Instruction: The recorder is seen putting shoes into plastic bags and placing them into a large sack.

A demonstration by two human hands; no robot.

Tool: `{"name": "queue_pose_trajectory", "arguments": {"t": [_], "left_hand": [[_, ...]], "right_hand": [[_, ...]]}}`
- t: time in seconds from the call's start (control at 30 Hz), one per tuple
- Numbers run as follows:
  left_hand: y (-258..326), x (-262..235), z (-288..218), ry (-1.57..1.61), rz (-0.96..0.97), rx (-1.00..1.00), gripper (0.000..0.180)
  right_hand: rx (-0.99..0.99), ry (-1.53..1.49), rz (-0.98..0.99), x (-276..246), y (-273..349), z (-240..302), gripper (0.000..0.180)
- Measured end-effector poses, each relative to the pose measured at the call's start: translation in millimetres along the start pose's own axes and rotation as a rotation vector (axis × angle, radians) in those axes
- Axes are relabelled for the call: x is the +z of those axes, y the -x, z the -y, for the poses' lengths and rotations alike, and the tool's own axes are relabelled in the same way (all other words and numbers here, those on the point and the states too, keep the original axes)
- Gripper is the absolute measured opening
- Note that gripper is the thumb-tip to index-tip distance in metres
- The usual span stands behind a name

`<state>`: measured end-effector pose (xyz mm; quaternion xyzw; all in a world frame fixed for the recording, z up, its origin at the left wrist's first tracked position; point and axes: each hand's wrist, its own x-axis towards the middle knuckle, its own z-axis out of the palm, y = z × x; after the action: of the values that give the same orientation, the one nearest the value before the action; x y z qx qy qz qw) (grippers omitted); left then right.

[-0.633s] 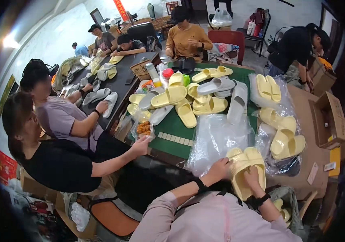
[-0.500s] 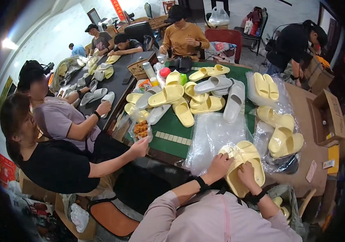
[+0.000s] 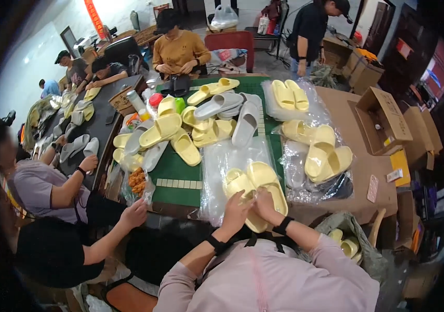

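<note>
Head view, left fingers (image 3: 239,202) and right fingers (image 3: 264,200) curled onto paired yellow slippers (image 3: 263,175).

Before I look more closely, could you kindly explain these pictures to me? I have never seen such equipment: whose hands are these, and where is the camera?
There is no machine: a person works with bare hands. Every picture comes from one wide fisheye camera worn on that person's head, looking down, so straight edges bend near the rim. The left hand and right hand hold a pair of pale yellow slippers at the near end of some clear plastic sheeting. Farther back on the green surface lie loose yellow slippers, grey slippers and a row of pale tiles. The hand at the left belongs to someone else.
</note>
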<state>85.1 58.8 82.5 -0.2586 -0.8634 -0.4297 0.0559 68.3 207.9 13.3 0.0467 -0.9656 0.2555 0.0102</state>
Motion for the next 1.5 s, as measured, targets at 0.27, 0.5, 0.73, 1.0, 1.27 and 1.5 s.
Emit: {"name": "queue_pose_trajectory", "arguments": {"t": [0.27,0.5,0.73,1.0,1.27,1.5], "left_hand": [[6,-5,33,-0.209,-0.078,-0.088,0.026],[0,11,27,-0.408,0.204,-0.107,0.044],[-8,-5,24,-0.282,0.331,-0.071,0.042],[19,-9,33,-0.301,0.33,-0.023,0.045],[15,-2,7,-0.243,0.294,-0.017,0.046],[17,-18,32,-0.259,0.157,-0.115,0.05]], "right_hand": [[-0.026,-0.095,-0.008,-10,12,11,0.013],[-0.138,-0.388,0.116,-24,20,-52,0.02],[-0.321,-0.408,0.275,-55,40,-29,0.018],[0.029,-0.307,-0.037,-22,27,-18,0.011],[-0.193,-0.072,-0.202,1,23,6,0.004],[-0.404,0.117,-0.067,-12,27,9,0.017]]}}
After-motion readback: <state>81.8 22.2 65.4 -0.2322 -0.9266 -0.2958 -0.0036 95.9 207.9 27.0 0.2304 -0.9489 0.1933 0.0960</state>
